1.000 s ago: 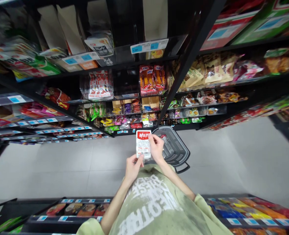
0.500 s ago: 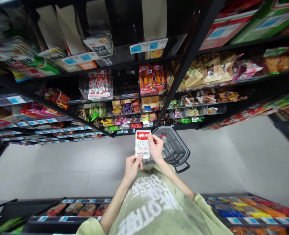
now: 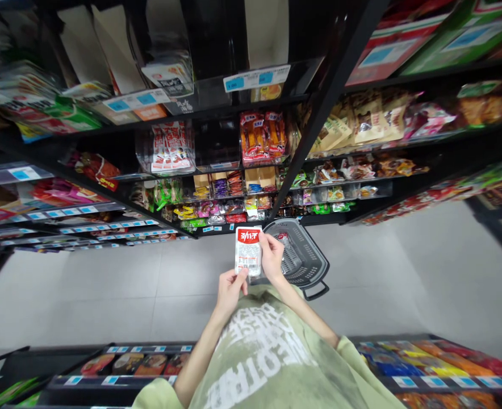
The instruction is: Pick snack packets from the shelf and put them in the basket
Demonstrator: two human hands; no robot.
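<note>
Both of my hands hold up a small white snack packet (image 3: 248, 251) with a red top panel and printed text below. My left hand (image 3: 229, 289) pinches its bottom edge. My right hand (image 3: 271, 255) grips its right side, fingers curled around the edge. The packet is held upright in front of my chest, above the floor. Just behind it on the floor stands a dark grey shopping basket (image 3: 302, 258) with an item or two inside.
Black store shelves (image 3: 217, 165) filled with packaged snacks rise ahead, with a black upright post (image 3: 319, 113) between bays. Blue price tags line the shelf edges. Lower shelves of goods (image 3: 149, 363) run behind me. The grey tiled floor (image 3: 106, 284) stretches left and right.
The packet and both hands have stayed almost still; the packet shifted very slightly in my grip.
</note>
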